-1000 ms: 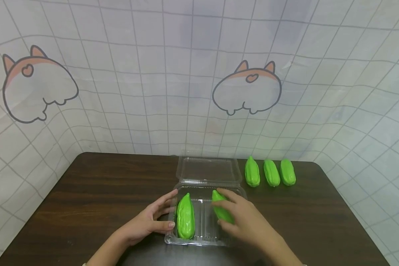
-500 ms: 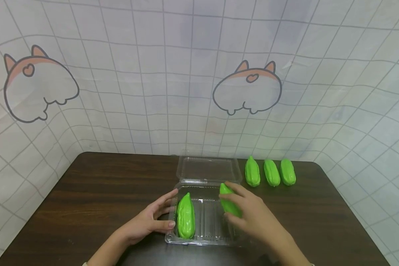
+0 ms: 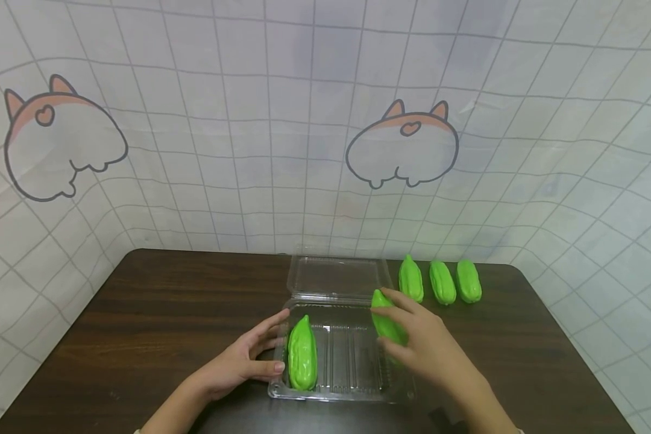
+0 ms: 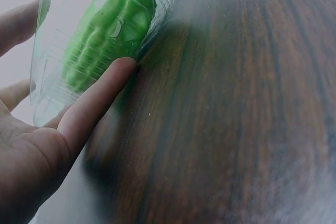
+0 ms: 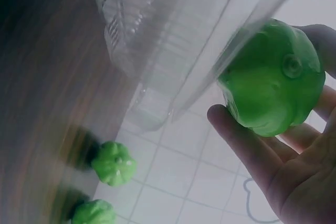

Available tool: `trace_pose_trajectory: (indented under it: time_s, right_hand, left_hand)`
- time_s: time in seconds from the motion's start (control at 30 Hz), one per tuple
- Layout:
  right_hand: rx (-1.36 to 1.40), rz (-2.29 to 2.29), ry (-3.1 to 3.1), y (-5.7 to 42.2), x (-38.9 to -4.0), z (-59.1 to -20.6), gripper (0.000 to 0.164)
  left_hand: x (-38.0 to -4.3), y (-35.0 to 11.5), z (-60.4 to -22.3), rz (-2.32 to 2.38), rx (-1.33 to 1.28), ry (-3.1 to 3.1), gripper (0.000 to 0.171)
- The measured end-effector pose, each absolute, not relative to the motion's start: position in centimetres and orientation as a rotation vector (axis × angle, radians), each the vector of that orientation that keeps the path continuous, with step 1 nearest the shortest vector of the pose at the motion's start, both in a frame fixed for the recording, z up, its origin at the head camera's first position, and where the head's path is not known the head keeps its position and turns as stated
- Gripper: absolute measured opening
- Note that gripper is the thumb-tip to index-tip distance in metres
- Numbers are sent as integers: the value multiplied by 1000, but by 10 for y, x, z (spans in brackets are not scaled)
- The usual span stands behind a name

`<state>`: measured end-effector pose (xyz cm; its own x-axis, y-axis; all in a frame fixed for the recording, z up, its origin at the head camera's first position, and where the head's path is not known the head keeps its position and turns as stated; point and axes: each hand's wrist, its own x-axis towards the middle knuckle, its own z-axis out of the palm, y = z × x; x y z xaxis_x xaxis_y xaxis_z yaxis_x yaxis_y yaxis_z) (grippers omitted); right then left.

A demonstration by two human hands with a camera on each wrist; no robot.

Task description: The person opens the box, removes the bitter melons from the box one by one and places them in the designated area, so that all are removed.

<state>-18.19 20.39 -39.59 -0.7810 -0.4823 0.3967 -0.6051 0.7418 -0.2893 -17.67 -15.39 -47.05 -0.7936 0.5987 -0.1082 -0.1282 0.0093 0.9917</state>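
My left hand (image 3: 241,361) rests against the left side of a clear plastic clamshell box (image 3: 339,361), fingers and thumb spread. In the left wrist view its thumb lies along the wall, beside a green bitter melon (image 4: 110,35). That same bitter melon (image 3: 302,355) lies lengthwise in the box's left part. My right hand (image 3: 425,337) holds a second bitter melon (image 3: 382,318) between thumb and fingers over the box's right edge. Seen from the right wrist, this held melon (image 5: 273,82) is raised beside the rim, its blunt end facing the camera.
Behind the box its transparent lid (image 3: 339,277) stands folded back. Three more bitter melons, the nearest (image 3: 410,279) beside the lid, the others (image 3: 442,283) to its right, line the table's back right. A grid-patterned cloth (image 3: 282,150) encloses the dark wooden table (image 3: 157,325).
My right hand has carried its bitter melon rightward and slightly back, from over the box's right part to its right edge. The left hand and the other melons have stayed put.
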Motion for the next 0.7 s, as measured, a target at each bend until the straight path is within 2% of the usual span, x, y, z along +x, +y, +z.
trace_pose_trajectory:
  time_s: [0.7]
  right_hand:
    - [714,625,-2650,231,-192,-393,46]
  left_hand:
    - [-176,-154,-472,1839,487,1777,86]
